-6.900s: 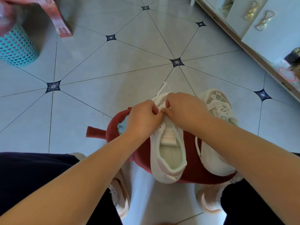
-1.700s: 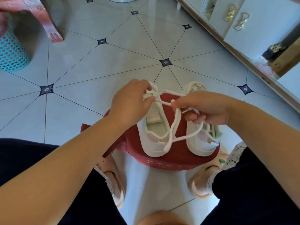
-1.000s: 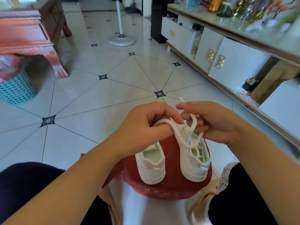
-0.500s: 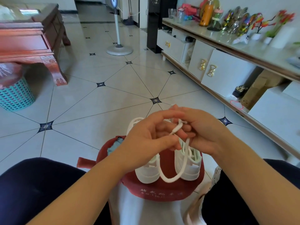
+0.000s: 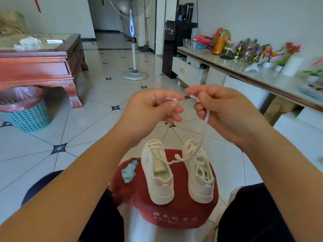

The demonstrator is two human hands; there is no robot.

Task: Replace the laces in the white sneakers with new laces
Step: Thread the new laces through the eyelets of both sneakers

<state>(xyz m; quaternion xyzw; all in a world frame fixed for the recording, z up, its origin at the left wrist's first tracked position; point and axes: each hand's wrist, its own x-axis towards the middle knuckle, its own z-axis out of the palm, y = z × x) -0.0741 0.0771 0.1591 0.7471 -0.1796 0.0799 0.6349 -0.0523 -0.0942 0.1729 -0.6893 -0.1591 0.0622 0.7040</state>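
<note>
Left hand [image 5: 150, 109]: raised, pinching one end of thin white cord lace [image 5: 204, 130]. Right hand [image 5: 225, 110]: raised beside it, pinching the other end. Lace middle: sags onto left white fabric sneaker [image 5: 158, 173] and right white fabric sneaker [image 5: 199, 172], side by side on near round red stool [image 5: 174, 215].

Bright, soft daylight, faint shadows, motion blur at left (fisheye bending toward the edges).

Dark navy trousers [image 5: 253, 215] cover both legs, lower left and lower right. White lace trim [image 5: 233, 193] shows beside the right leg. Left hand [image 5: 150, 109], right hand [image 5: 225, 110] and forearms [image 5: 78, 186] are bare.
</note>
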